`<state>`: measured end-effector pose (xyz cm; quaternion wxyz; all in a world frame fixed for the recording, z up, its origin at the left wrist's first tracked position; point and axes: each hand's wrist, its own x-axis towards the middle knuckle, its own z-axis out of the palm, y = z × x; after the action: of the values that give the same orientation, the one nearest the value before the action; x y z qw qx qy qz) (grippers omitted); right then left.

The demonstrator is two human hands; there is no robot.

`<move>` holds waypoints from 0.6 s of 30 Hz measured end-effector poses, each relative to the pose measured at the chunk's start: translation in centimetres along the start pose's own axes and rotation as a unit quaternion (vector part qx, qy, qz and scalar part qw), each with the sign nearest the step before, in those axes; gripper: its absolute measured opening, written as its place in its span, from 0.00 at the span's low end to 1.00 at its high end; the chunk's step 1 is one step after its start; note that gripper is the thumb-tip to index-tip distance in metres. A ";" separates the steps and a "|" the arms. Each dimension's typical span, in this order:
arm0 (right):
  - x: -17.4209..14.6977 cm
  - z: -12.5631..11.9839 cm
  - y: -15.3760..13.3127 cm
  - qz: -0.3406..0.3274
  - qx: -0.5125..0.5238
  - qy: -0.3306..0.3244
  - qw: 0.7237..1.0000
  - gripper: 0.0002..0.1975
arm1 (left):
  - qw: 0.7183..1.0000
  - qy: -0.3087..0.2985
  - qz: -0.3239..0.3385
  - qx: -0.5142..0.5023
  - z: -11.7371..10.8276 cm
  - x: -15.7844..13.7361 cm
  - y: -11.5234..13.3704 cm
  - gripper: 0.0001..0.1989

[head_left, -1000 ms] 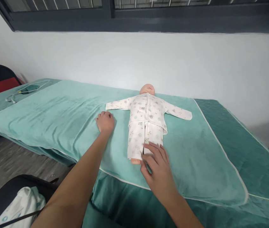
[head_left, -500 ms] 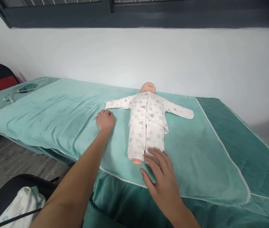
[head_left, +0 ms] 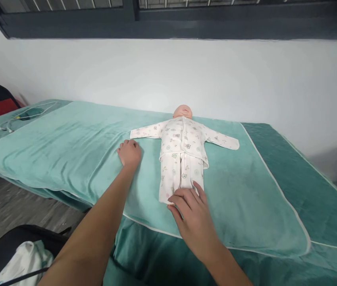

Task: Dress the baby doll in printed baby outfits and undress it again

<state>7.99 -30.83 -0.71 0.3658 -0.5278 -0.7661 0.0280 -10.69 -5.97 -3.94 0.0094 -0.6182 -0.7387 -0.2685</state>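
Note:
A baby doll lies on its back on a light green blanket, its head towards the wall. It wears a white printed baby jacket with the sleeves spread out, and matching baby trousers. My right hand is at the bottom of the trousers, thumb and fingers closed on the hem of the leg at the left. The doll's feet are hidden behind the hem and my fingers. My left hand rests on the blanket as a loose fist, just below the cuff of the left-hand sleeve.
A darker green cover lies under the blanket. A looped pale cord sits at the far left. Below left, a black chair holds a crumpled white cloth. A white wall and dark window frame stand behind.
My right hand has moved slightly left and its fingers have closed on the trouser hem, covering the foot that showed before. My left hand stays beside the sleeve. The view has shifted slightly.

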 end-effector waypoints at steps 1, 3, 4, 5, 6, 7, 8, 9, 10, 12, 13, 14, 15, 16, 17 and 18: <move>0.0 0.0 -0.1 -0.005 0.003 0.001 1.000 0.07 | 1.000 0.001 -0.002 0.002 0.0 0.0 0.0 0.15; -0.2 0.1 -0.2 -0.014 0.004 -0.004 1.000 0.09 | 1.000 0.001 -0.002 0.005 0.0 0.1 0.1 0.15; -0.5 0.1 -0.1 -0.019 0.003 -0.007 1.000 0.10 | 1.000 0.000 -0.002 0.005 0.0 0.1 0.1 0.15; -0.8 0.1 0.0 -0.023 0.002 -0.010 1.000 0.12 | 1.000 -0.003 -0.003 0.004 -0.1 0.1 0.1 0.15; -1.2 0.1 0.3 -0.026 -0.001 -0.008 1.000 0.13 | 1.000 -0.007 -0.004 0.003 -0.1 0.1 0.1 0.15; -1.8 0.0 0.7 -0.025 -0.007 0.003 1.000 0.14 | 1.000 -0.011 -0.006 0.001 -0.2 0.1 0.1 0.15; -2.4 0.0 1.1 -0.017 -0.015 0.022 1.000 0.15 | 1.000 -0.014 -0.007 0.000 -0.2 0.1 0.2 0.15; -3.0 -0.1 1.7 -0.001 -0.025 0.045 0.999 0.16 | 1.000 -0.015 -0.008 -0.002 -0.3 0.1 0.1 0.15; -3.6 -0.1 2.2 0.021 -0.033 0.066 0.997 0.16 | 1.000 -0.015 -0.007 -0.004 -0.3 0.1 0.1 0.15; -4.5 -0.2 3.2 0.066 -0.028 0.081 0.994 0.14 | 1.000 -0.013 -0.004 -0.009 -0.4 0.1 0.1 0.15; -4.8 -0.2 3.5 0.084 -0.017 0.075 0.994 0.12 | 1.000 -0.014 -0.003 -0.012 -0.4 0.2 0.1 0.15; -5.0 -0.3 3.8 0.094 -0.005 0.066 0.993 0.10 | 1.000 -0.015 -0.002 -0.016 -0.4 0.2 0.0 0.15; -5.1 -0.4 3.9 0.100 0.004 0.060 0.993 0.08 | 1.000 -0.016 -0.002 -0.021 -0.4 0.3 0.0 0.15; -5.2 -0.5 3.9 0.101 0.009 0.058 0.993 0.07 | 0.999 -0.018 -0.003 -0.027 -0.5 0.3 0.1 0.15; -5.3 -0.7 3.9 0.098 0.008 0.060 0.993 0.07 | 0.999 -0.020 -0.002 -0.034 -0.7 0.3 0.1 0.14; -5.6 -0.8 3.8 0.092 0.005 0.066 0.994 0.07 | 0.999 -0.021 0.000 -0.043 -0.9 0.1 0.1 0.13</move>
<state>12.42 -34.03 -4.75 0.4140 -0.5950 -0.6882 0.0308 -10.88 -6.22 -3.09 -0.0331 -0.6236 -0.7263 -0.2872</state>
